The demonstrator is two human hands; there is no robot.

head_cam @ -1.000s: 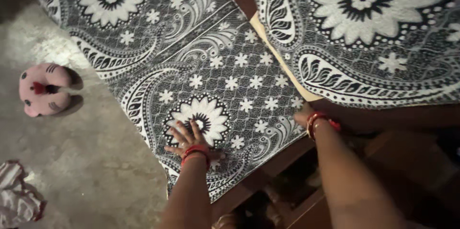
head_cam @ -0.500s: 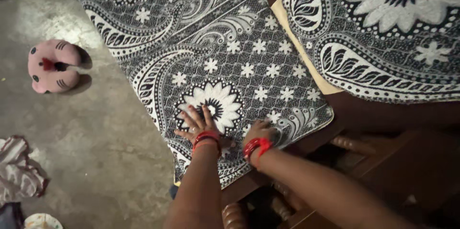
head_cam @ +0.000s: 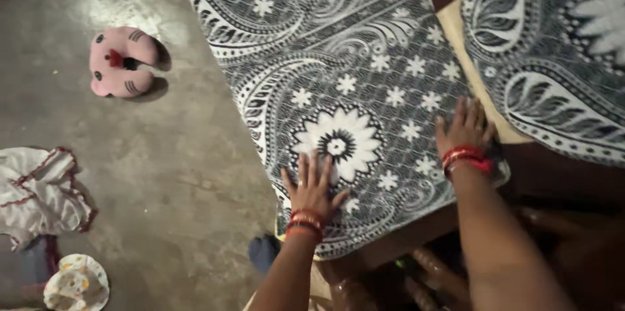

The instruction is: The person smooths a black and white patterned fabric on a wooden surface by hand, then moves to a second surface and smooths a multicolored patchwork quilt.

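Observation:
A black-and-white patterned cloth (head_cam: 345, 44) with flowers and paisley shapes covers a cushion that slopes toward me. My left hand (head_cam: 312, 184) lies flat on it with fingers spread, just below a large white flower. My right hand (head_cam: 465, 127) presses flat on the cloth's right edge, fingers together and pointing up. Both wrists wear red bangles. A second cushion in the same patterned cloth (head_cam: 553, 44) lies to the right, with a beige cushion edge (head_cam: 465, 50) showing between the two.
A pink plush toy (head_cam: 120, 63) lies on the grey concrete floor at upper left. Crumpled white cloth with red trim (head_cam: 39, 190) and a small patterned item (head_cam: 77, 283) sit at lower left. Dark carved wooden furniture (head_cam: 416, 272) is below the cushions.
The view has shifted, so everything sits further right and lower. My right hand slid from beside my left hand out to the cloth's right edge. My left hand stayed flat on the cloth.

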